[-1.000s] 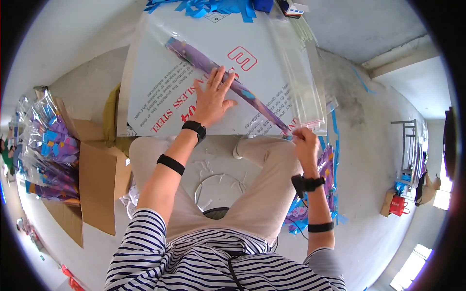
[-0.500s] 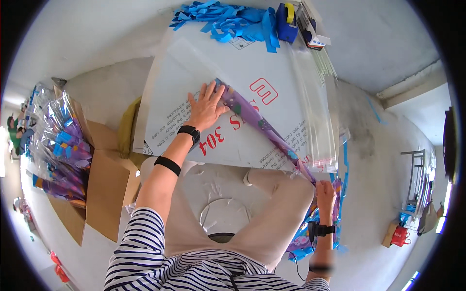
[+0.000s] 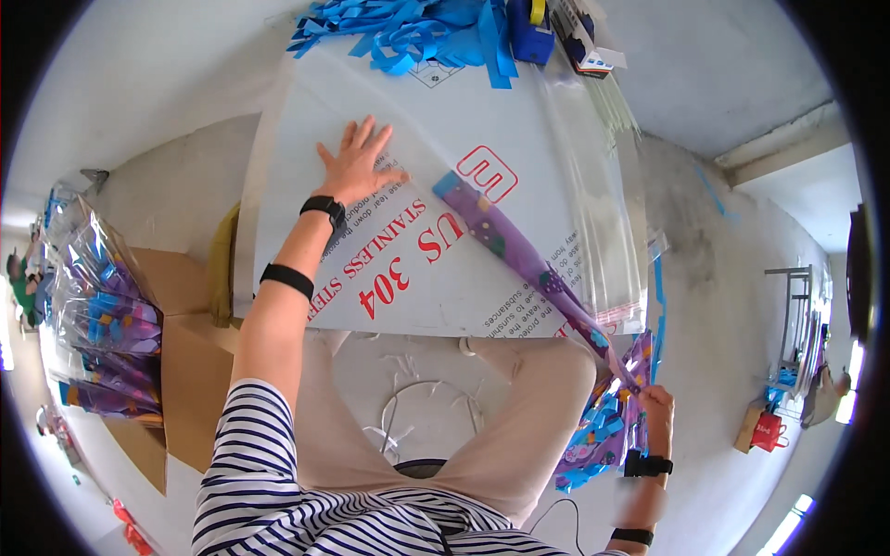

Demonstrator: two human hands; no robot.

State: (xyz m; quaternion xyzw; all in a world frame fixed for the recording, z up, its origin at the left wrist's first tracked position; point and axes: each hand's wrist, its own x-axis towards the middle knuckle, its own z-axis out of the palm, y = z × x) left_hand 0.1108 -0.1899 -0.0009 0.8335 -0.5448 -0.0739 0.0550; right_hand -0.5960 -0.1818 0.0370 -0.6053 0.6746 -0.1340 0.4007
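My left hand (image 3: 357,169) lies with its fingers spread on the white printed film over the tabletop (image 3: 297,111). To its right a long, folded purple patterned strip (image 3: 519,246), blue at its far end, runs slantwise across the table. My right hand (image 3: 658,408) is closed on the strip's near end, past the table's front right corner. Below that corner, beside my knee, hangs a heap of purple and blue patterned material (image 3: 603,431). The left hand does not touch the strip.
Blue ribbon strips (image 3: 408,35) and a blue tape dispenser (image 3: 531,37) lie at the far edge. Clear plastic bags (image 3: 601,222) line the table's right side. An opened cardboard box (image 3: 197,361) stands at left, beside purple items in clear wrapping (image 3: 107,320).
My left hand has left the strip's far end and moved away to the left. The right hand has gone right and nearer to me, and the strip has slid with it.
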